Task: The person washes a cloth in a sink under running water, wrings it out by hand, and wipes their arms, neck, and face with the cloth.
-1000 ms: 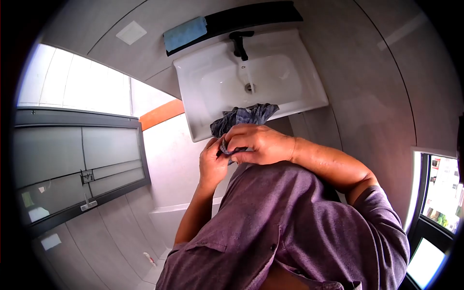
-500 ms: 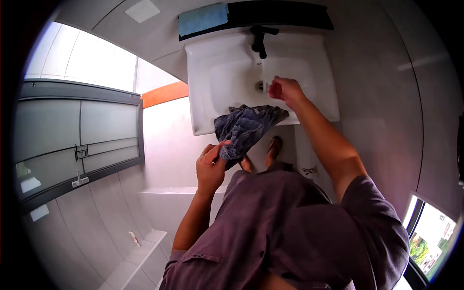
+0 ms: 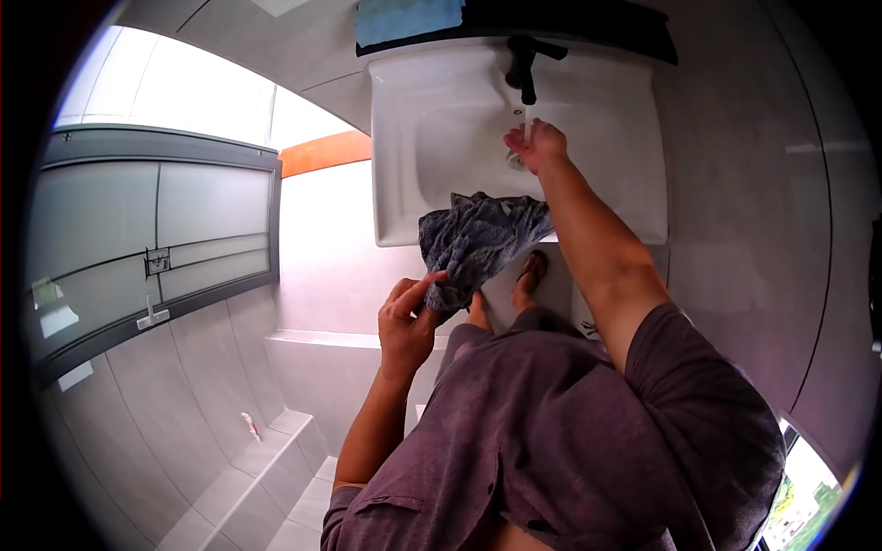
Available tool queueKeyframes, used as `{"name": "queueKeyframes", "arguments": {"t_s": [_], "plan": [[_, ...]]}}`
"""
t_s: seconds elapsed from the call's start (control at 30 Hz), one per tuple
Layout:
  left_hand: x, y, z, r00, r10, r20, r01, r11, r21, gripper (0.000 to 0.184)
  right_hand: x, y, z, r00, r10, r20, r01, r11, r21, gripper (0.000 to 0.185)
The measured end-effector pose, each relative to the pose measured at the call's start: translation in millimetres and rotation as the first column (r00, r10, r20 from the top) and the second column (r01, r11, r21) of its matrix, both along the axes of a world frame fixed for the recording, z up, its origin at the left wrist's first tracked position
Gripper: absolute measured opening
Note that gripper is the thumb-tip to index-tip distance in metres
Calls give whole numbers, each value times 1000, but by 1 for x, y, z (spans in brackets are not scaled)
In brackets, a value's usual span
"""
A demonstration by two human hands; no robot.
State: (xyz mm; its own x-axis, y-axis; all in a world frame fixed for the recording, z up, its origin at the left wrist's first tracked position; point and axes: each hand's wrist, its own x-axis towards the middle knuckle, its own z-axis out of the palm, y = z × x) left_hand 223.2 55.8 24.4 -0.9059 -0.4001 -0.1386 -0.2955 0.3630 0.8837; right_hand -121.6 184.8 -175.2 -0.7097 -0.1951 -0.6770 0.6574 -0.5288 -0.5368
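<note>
My left hand [image 3: 410, 317] pinches the lower end of a crumpled grey-blue cloth [image 3: 473, 241]. The rest of that cloth lies over the front rim of the white sink [image 3: 625, 174]. Past the cloth reaches my right hand [image 3: 540, 145], fingers loosely spread and cupped below the spout of the black faucet [image 3: 524, 69]. A thin pale stream of water [image 3: 528, 118] runs from the spout onto the hand. Partly behind the fingers is the drain [image 3: 516, 161].
Behind the sink runs a black ledge [image 3: 570, 20] with a light-blue folded cloth [image 3: 409, 20] on it. A grey-framed frosted door [image 3: 211, 220] stands to the left. Below the sink are my feet in sandals [image 3: 530, 275]. A tiled step [image 3: 276, 436] is at lower left.
My right hand has moved forward, from above the drain to under the spout, and its fingers have opened. Water now shows at the spout. My left hand still holds the cloth.
</note>
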Motion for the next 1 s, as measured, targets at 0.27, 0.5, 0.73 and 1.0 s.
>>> {"name": "queueKeyframes", "arguments": {"t_s": [0.27,0.5,0.73,1.0], "plan": [[-2,0,-9,999,-9,-44,9,1000,6,36,-17,-1,0,989,135,62,-144,973,183,28],[-5,2,-3,1000,-7,4,7,1000,9,35,-24,6,-8,969,239,-63,-244,967,-70,23],[-4,4,-5,1000,-10,-29,11,1000,22,35,-26,14,-20,931,365,-23,-333,872,359,23],[-3,5,-7,999,-4,-37,4,1000,25,35,-29,3,-19,994,104,15,-104,995,2,26]]}}
